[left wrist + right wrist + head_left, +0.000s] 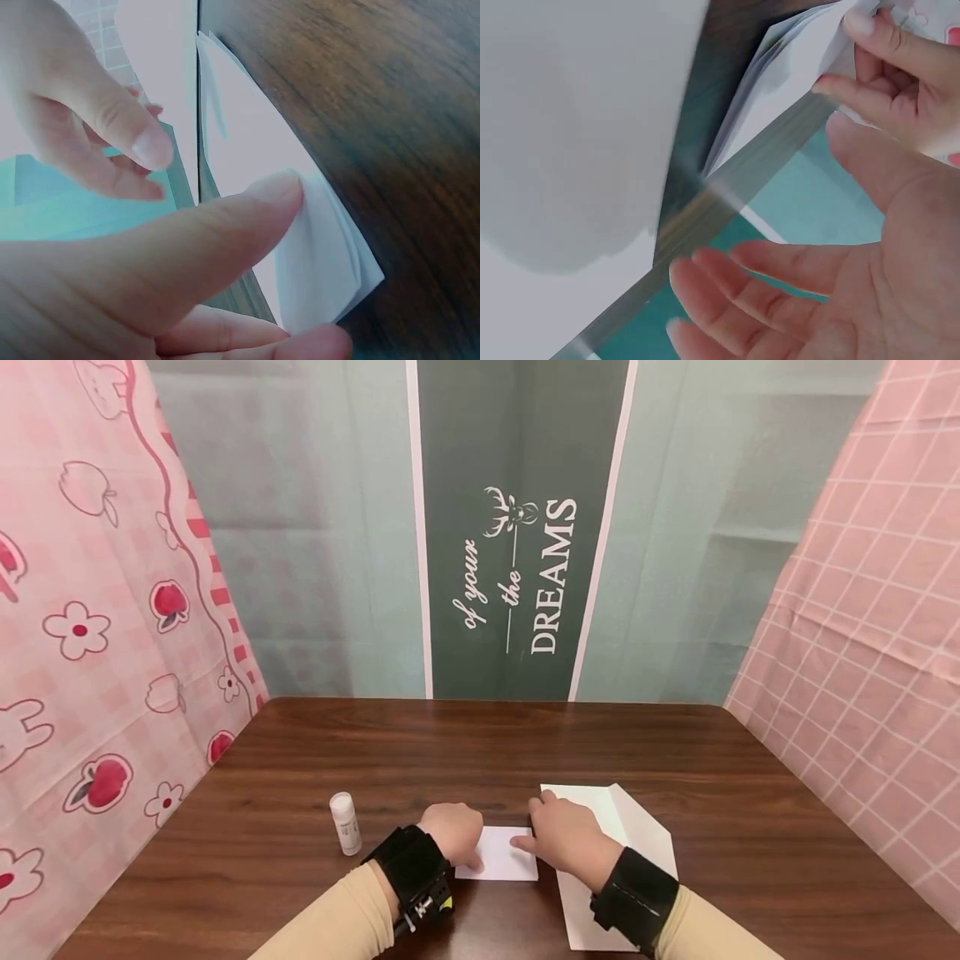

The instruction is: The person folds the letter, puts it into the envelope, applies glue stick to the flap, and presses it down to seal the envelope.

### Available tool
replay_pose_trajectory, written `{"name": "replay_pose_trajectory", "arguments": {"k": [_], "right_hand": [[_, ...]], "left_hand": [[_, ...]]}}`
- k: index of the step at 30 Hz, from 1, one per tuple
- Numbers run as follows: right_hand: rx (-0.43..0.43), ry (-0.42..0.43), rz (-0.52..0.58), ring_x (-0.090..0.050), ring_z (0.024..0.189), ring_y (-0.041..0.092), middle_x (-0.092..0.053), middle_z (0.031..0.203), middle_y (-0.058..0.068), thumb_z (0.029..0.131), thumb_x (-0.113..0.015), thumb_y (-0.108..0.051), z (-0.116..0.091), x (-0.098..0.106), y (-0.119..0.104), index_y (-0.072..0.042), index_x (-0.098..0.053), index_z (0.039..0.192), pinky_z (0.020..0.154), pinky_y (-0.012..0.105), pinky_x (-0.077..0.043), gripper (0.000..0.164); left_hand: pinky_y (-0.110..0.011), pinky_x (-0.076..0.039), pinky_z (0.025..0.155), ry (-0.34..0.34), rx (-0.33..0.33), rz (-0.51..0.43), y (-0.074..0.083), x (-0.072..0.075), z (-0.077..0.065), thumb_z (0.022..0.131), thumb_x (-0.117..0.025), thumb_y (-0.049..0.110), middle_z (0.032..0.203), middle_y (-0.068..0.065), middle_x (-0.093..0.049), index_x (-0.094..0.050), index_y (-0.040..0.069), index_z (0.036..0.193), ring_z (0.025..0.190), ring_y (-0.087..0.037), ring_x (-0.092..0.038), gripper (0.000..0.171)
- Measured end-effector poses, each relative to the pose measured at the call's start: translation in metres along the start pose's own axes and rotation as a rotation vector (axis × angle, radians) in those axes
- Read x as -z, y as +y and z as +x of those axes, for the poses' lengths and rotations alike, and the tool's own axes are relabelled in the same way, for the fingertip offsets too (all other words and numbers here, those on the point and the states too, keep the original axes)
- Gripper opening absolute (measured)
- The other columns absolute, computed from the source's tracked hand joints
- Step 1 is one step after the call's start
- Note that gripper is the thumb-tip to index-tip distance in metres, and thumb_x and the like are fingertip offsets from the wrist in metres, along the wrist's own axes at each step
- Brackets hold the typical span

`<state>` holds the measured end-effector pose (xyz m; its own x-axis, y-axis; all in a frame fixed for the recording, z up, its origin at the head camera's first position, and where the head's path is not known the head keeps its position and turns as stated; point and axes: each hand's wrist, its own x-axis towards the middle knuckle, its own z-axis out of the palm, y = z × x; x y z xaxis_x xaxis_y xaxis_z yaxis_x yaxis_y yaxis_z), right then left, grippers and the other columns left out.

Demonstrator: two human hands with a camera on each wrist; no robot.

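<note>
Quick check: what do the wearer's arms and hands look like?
Both sleeves are cream; both wristbands are wide and black. The left one carries a small dark device with silvery hardware and a yellow patch. The left hand and right hand are bare.

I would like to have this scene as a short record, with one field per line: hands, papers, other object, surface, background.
left hand: the left hand pinches the small layered paper
right hand: the right hand is open, partly over the large paper
papers: both white, large one to the right
other object: white tube, left of the left hand
surface: brown wooden table
background: cloth printed with "DREAMS"
</note>
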<state>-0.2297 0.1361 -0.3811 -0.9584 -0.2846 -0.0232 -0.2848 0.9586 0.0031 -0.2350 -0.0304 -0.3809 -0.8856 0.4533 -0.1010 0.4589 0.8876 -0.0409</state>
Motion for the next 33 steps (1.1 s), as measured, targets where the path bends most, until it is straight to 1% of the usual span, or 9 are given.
{"name": "replay_pose_trajectory", "arguments": {"k": [2, 5, 7, 10, 16, 26, 30, 33], "right_hand": [[0.007, 0.024, 0.027, -0.06, 0.085, 0.031, -0.057, 0.104, 0.018, 0.078, -0.069, -0.048, -0.002, 0.0, 0.006, 0.004, -0.058, 0.113, 0.064, 0.045, -0.051, 0.064], [0.011, 0.038, 0.047, -0.056, 0.102, 0.036, -0.054, 0.118, 0.022, 0.078, -0.069, -0.048, -0.004, -0.001, 0.012, 0.004, -0.052, 0.125, 0.076, 0.05, -0.049, 0.072], [0.008, 0.037, 0.053, -0.052, 0.111, 0.038, -0.051, 0.126, 0.024, 0.079, -0.069, -0.048, -0.006, -0.002, 0.015, 0.004, -0.049, 0.128, 0.083, 0.052, -0.045, 0.074], [0.0, 0.037, 0.052, -0.048, 0.117, 0.039, -0.047, 0.131, 0.025, 0.08, -0.068, -0.048, -0.008, -0.003, 0.02, 0.004, -0.048, 0.13, 0.088, 0.054, -0.041, 0.075], [-0.01, 0.054, 0.055, -0.044, 0.12, 0.042, -0.043, 0.134, 0.026, 0.081, -0.066, -0.046, -0.014, -0.003, 0.031, 0.006, -0.047, 0.13, 0.09, 0.055, -0.039, 0.074], [-0.021, 0.088, 0.049, -0.044, 0.117, 0.046, -0.042, 0.133, 0.031, 0.081, -0.067, -0.045, -0.021, -0.002, 0.055, 0.009, -0.046, 0.129, 0.092, 0.053, -0.039, 0.075], [-0.025, 0.083, 0.043, -0.043, 0.118, 0.047, -0.042, 0.132, 0.032, 0.081, -0.067, -0.045, -0.024, -0.002, 0.064, 0.011, -0.046, 0.128, 0.094, 0.052, -0.037, 0.076], [-0.043, 0.066, 0.053, -0.041, 0.12, 0.048, -0.041, 0.133, 0.033, 0.082, -0.066, -0.044, -0.027, -0.002, 0.069, 0.011, -0.045, 0.129, 0.095, 0.054, -0.036, 0.076]], "left_hand": [[-0.032, -0.044, 0.046, -0.01, 0.0, 0.003, 0.001, 0.0, 0.0, 0.068, -0.08, 0.037, 0.054, 0.003, -0.05, -0.062, 0.011, 0.064, 0.049, -0.011, -0.045, 0.031], [-0.031, -0.043, 0.046, -0.02, 0.002, 0.004, 0.0, 0.001, 0.0, 0.069, -0.079, 0.037, 0.054, 0.003, -0.049, -0.063, 0.011, 0.064, 0.049, -0.011, -0.044, 0.031], [-0.031, -0.042, 0.046, -0.026, 0.001, 0.003, 0.0, 0.002, -0.001, 0.07, -0.079, 0.037, 0.054, 0.003, -0.049, -0.063, 0.011, 0.064, 0.049, -0.011, -0.044, 0.031], [-0.031, -0.042, 0.046, -0.03, -0.001, -0.001, 0.0, 0.002, -0.002, 0.07, -0.079, 0.037, 0.054, 0.003, -0.049, -0.063, 0.011, 0.065, 0.05, -0.011, -0.043, 0.031], [-0.031, -0.043, 0.047, -0.032, 0.003, 0.008, 0.001, 0.002, -0.002, 0.07, -0.079, 0.038, 0.056, 0.003, -0.049, -0.064, 0.01, 0.066, 0.051, -0.011, -0.044, 0.032], [-0.03, -0.042, 0.047, -0.034, -0.002, -0.007, 0.001, 0.003, -0.003, 0.071, -0.079, 0.038, 0.056, 0.003, -0.05, -0.067, 0.009, 0.07, 0.05, -0.012, -0.044, 0.031], [-0.03, -0.042, 0.047, -0.031, -0.001, -0.005, 0.002, 0.003, -0.003, 0.07, -0.079, 0.037, 0.055, 0.003, -0.049, -0.065, 0.009, 0.068, 0.05, -0.012, -0.044, 0.031], [-0.031, -0.042, 0.047, -0.026, -0.001, -0.002, 0.001, 0.003, -0.003, 0.07, -0.079, 0.037, 0.055, 0.003, -0.049, -0.064, 0.01, 0.066, 0.05, -0.012, -0.043, 0.031]]}}
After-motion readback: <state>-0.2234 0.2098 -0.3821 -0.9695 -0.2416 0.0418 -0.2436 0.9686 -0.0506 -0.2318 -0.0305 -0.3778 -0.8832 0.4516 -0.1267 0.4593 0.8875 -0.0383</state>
